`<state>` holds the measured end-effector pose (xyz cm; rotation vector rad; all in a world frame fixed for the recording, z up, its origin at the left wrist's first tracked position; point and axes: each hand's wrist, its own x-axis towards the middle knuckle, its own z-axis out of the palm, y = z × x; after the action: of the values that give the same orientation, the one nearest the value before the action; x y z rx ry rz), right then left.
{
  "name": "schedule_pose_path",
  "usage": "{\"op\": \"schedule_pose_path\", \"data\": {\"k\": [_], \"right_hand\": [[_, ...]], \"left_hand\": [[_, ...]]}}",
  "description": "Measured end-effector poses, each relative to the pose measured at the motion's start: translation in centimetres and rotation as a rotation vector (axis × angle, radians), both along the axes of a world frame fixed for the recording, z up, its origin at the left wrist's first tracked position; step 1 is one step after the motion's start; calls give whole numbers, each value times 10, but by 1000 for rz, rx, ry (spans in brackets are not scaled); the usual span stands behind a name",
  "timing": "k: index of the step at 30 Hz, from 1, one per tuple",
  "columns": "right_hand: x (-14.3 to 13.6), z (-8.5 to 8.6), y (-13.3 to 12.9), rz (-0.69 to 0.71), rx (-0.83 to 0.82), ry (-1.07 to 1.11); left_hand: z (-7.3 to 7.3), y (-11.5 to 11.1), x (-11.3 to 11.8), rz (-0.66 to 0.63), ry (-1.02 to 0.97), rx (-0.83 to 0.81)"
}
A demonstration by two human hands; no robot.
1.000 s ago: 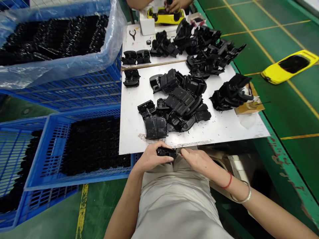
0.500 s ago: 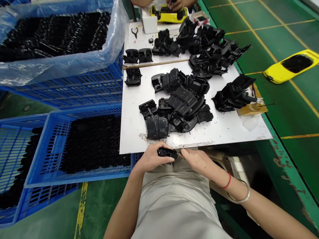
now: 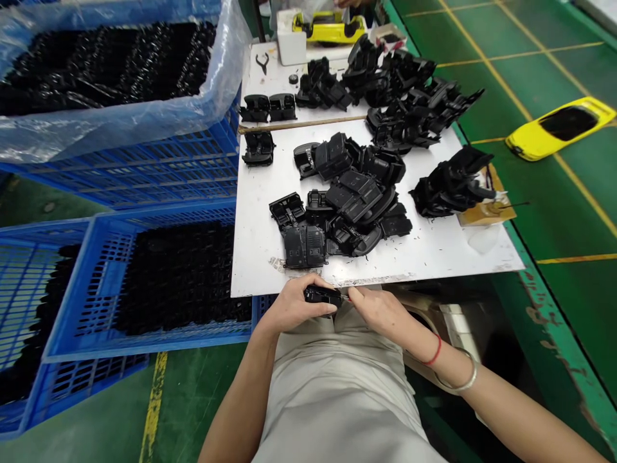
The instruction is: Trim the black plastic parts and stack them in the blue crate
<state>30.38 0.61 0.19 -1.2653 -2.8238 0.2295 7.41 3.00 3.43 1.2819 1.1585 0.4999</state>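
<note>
My left hand (image 3: 297, 305) is wrapped round a black plastic car-interior part (image 3: 322, 296) in front of the table's near edge, above my lap. Close beside it, my right hand (image 3: 378, 310) is closed on a thin metal-tipped tool (image 3: 344, 297). The tool's tip meets the right end of the part; most of its handle is hidden in my fingers. On the white table (image 3: 453, 254) just beyond lies a heap of similar black interior parts (image 3: 354, 193), some with moulded seats and dashboards.
Blue crates (image 3: 159, 350) of black parts stand at the left, one lined with plastic film (image 3: 120, 122). Nippers (image 3: 263, 63) lie at the back. A yellow toy car (image 3: 562, 127) sits on the green surface at right. A co-worker's hand (image 3: 354, 3) is near another yellow car body (image 3: 330, 29).
My hands hold nearly the same pose round the part and tool. At the far end, the co-worker's hands have shifted away from the yellow car body. The view has moved slightly.
</note>
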Motion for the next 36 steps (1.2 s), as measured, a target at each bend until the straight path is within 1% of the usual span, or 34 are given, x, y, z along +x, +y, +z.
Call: {"op": "schedule_pose_path", "data": {"k": [4, 7, 12, 16, 19, 26, 31, 36], "right_hand": [[-3, 1, -3, -40, 16, -36], [-2, 3, -4, -51, -20, 19], [8, 10, -1, -56, -235, 218], [20, 13, -1, -92, -406, 255], [23, 14, 1, -92, -483, 263], [17, 17, 7, -81, -565, 278], [18, 15, 8, -78, -578, 287], [18, 17, 9, -64, -568, 288]], "left_hand": [[0, 0, 0, -3, 19, 6], [0, 0, 0, -2, 20, 16], [0, -1, -2, -4, -3, 25], [0, -1, -3, -16, -39, 22], [-1, 0, -4, -20, -53, 30], [1, 1, -4, -40, -38, 31], [4, 1, -4, -43, -32, 32], [3, 1, -4, -43, -44, 28]]}}
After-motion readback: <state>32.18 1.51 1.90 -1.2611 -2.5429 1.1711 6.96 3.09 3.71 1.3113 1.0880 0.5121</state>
